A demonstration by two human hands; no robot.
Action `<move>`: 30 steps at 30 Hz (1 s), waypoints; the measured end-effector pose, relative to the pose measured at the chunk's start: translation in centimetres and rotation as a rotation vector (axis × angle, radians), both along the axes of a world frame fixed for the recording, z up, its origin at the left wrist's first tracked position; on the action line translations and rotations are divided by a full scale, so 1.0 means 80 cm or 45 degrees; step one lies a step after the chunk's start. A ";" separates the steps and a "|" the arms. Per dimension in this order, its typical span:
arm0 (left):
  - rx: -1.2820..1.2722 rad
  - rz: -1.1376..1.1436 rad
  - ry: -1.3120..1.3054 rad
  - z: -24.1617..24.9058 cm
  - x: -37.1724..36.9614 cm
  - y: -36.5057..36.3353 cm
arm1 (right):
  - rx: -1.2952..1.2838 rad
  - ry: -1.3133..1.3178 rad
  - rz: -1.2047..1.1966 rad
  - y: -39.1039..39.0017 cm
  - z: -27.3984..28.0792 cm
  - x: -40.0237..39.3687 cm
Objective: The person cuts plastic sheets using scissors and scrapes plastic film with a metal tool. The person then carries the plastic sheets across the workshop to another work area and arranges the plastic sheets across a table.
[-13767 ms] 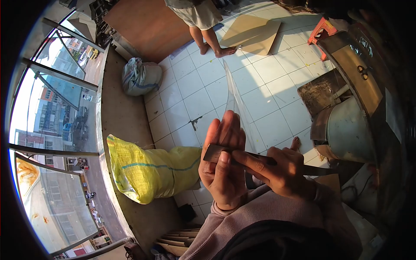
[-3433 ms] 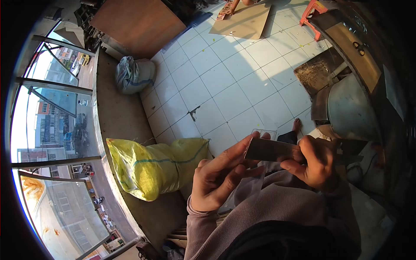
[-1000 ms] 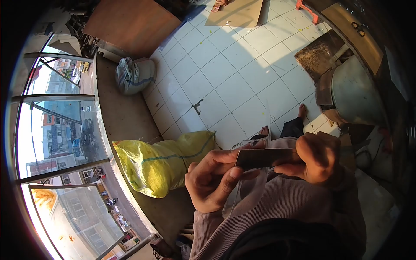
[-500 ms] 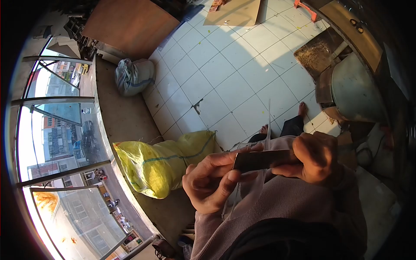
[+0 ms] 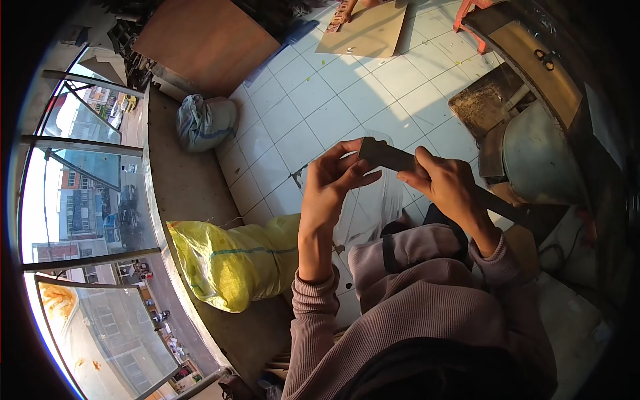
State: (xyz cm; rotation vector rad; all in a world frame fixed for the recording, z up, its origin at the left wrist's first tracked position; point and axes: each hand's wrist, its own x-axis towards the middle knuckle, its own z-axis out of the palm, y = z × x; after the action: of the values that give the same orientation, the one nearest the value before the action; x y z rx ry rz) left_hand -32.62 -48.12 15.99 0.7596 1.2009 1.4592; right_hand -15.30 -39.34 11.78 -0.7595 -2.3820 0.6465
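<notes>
A long, flat dark strip (image 5: 392, 159) is raised in front of me, slanting from upper left down toward the lower right. At its upper left end are the curled fingers of my left hand (image 5: 331, 179), with the thumb just below the strip. Farther along, my right hand (image 5: 445, 185) grips the strip, thumb on top. Clear thin plastic (image 5: 383, 213) hangs behind and below the strip, between my hands. Its upper edge is partly hidden by the strip and my fingers.
A yellow sack (image 5: 230, 263) and a grey sack (image 5: 205, 123) stand along the window ledge (image 5: 175, 163). Another person's hand (image 5: 347, 10) is over a cardboard sheet (image 5: 367, 30) on the tiled floor. Scissors (image 5: 547, 60) lie at right, above a large rounded metal object (image 5: 540, 157).
Both hands have moved up and away from my body with the strip, and more of its length shows. My arms are more extended. The other person's hand shows more at the top.
</notes>
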 end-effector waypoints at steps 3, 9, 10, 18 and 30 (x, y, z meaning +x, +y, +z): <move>0.010 -0.050 0.022 0.008 0.004 0.010 | -0.028 0.001 -0.015 0.005 0.001 0.006; 0.053 -0.114 0.079 0.003 0.005 0.039 | 0.026 -0.112 -0.113 0.024 0.011 0.013; 0.050 -0.127 0.083 -0.002 0.002 0.045 | -0.105 -0.087 -0.055 0.030 0.012 0.016; -0.009 -0.235 -0.003 0.024 0.025 0.052 | -0.716 0.265 0.011 0.058 0.043 0.023; 0.005 -0.031 -0.412 -0.011 0.048 -0.009 | -0.441 0.428 -0.338 0.057 0.022 0.014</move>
State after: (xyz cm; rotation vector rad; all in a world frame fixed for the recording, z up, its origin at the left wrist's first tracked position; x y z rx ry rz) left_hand -28.78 -48.82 15.11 0.5139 0.9389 1.4980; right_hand -14.16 -34.81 13.54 -1.0026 -1.8484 0.9983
